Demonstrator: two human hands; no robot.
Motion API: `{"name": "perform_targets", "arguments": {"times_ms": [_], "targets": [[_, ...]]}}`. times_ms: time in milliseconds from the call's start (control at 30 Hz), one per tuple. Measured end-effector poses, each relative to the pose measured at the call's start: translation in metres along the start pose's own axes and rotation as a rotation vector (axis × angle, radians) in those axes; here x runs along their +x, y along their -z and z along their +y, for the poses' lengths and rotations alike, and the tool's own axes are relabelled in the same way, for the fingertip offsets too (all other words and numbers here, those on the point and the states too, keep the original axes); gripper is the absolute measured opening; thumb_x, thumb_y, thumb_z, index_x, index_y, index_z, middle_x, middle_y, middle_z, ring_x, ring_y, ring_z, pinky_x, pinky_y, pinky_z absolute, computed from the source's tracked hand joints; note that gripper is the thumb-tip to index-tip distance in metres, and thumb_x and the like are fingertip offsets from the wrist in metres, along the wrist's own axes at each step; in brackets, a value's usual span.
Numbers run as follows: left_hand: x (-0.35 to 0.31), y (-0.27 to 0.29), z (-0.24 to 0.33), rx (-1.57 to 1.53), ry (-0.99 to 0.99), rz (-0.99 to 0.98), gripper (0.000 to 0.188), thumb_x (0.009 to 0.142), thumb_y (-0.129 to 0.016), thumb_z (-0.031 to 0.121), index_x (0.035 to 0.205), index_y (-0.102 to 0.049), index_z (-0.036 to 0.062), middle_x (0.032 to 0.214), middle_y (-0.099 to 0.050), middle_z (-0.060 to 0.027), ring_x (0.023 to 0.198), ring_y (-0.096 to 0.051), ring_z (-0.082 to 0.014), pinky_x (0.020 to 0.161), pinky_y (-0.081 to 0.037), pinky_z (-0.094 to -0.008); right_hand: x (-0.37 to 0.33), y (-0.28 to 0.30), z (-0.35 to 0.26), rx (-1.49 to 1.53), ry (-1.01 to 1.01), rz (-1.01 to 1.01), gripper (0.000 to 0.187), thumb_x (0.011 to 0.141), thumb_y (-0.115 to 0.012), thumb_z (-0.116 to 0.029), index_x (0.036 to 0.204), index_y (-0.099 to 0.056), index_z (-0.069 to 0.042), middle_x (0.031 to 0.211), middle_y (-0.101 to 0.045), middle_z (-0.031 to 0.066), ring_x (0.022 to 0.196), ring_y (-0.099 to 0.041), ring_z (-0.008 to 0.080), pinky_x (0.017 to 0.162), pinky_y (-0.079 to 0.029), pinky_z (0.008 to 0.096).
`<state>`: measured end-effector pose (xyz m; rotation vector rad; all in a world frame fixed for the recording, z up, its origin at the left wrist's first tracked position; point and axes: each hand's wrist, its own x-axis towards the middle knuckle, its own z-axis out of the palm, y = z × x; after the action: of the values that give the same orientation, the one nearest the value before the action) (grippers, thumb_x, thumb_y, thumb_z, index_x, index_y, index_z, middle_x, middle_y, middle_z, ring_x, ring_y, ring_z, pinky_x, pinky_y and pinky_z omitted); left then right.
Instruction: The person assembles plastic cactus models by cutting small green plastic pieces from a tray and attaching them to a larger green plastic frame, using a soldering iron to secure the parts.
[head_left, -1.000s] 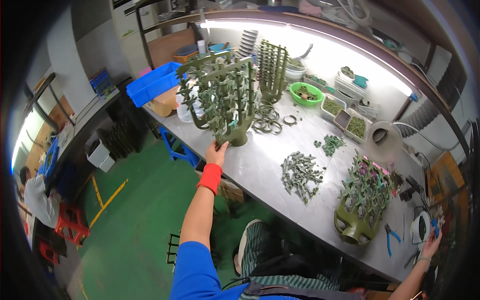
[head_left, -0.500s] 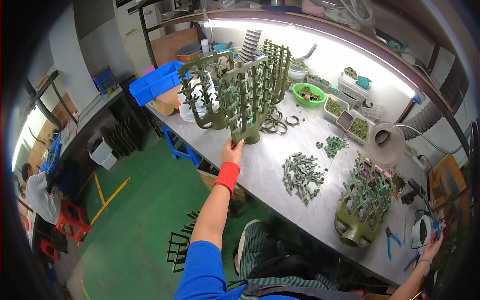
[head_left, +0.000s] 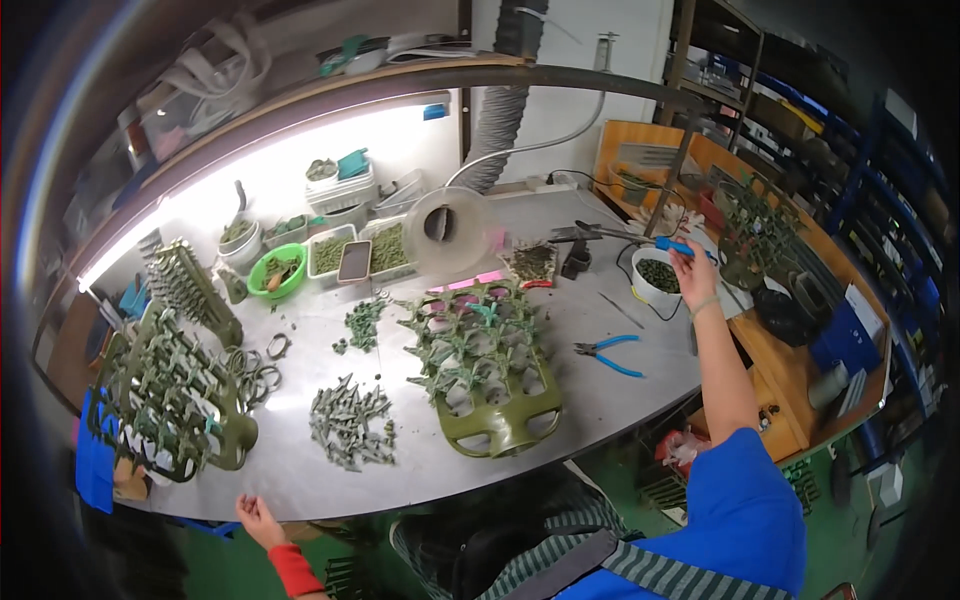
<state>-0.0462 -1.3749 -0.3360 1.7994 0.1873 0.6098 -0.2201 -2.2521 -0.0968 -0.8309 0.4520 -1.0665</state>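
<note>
Blue tool handle (head_left: 664, 243) fills my right hand (head_left: 688, 268), likely for steady control; from here, my left hand (head_left: 259, 522) looks half-open, empty, near the tabletop (head_left: 280, 455).

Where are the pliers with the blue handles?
In the head view, the pliers lie toward the right end of the table, just right of the nearest green rack, below the white bowl by the right hand.

Wears blue sleeve (head_left: 735, 500), red wristband (head_left: 292, 570) and dark-and-green striped cloth (head_left: 690, 568); shows olive-green frame (head_left: 508, 425), bright-green bowl (head_left: 287, 290), blue-handled pliers (head_left: 603, 347), blue tool grip (head_left: 664, 243), white tub (head_left: 655, 295), grey desk (head_left: 290, 470).
</note>
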Motion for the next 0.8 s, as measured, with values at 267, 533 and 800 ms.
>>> {"name": "perform_targets", "arguments": {"times_ms": [267, 533, 800], "targets": [[-0.01, 0.004, 0.009, 0.184, -0.017, 0.039, 0.03, 0.092, -0.057, 0.004, 0.12, -0.05, -0.0033, 0.111, -0.057, -0.0133, 0.1, -0.057, -0.0209, 0.091, -0.046, -0.0327, 0.09, -0.015, 0.052, -0.067, -0.173, -0.043, 0.022, 0.091, -0.064, -0.017, 0.1, -0.06, 0.002, 0.093, -0.064, 0.0101, 0.09, -0.065, 0.0214, 0.083, -0.056, 0.0322], [-0.03, -0.013, 0.034, 0.138, 0.039, 0.131, 0.034, 0.086, -0.064, 0.005, 0.117, -0.052, -0.0024, 0.11, -0.06, -0.0146, 0.097, -0.061, -0.0208, 0.087, -0.049, -0.0318, 0.205, 0.032, 0.119, 0.096, -0.522, -0.25, 0.022, 0.087, -0.071, -0.012, 0.098, -0.058, 0.002, 0.094, -0.062, 0.0135, 0.089, -0.064, 0.0245, 0.081, -0.057, 0.0327], [-0.052, -0.003, 0.054, 0.15, 0.032, 0.16, 0.027, 0.084, -0.065, 0.004, 0.109, -0.054, 0.0011, 0.099, -0.061, -0.0101, 0.088, -0.061, -0.0184, 0.082, -0.051, -0.0314, 0.189, 0.041, 0.1, -0.123, -0.724, -0.233, 0.03, 0.087, -0.073, -0.023, 0.099, -0.061, 0.002, 0.091, -0.06, 0.0107, 0.083, -0.062, 0.0184, 0.072, -0.055, 0.0281]]}}
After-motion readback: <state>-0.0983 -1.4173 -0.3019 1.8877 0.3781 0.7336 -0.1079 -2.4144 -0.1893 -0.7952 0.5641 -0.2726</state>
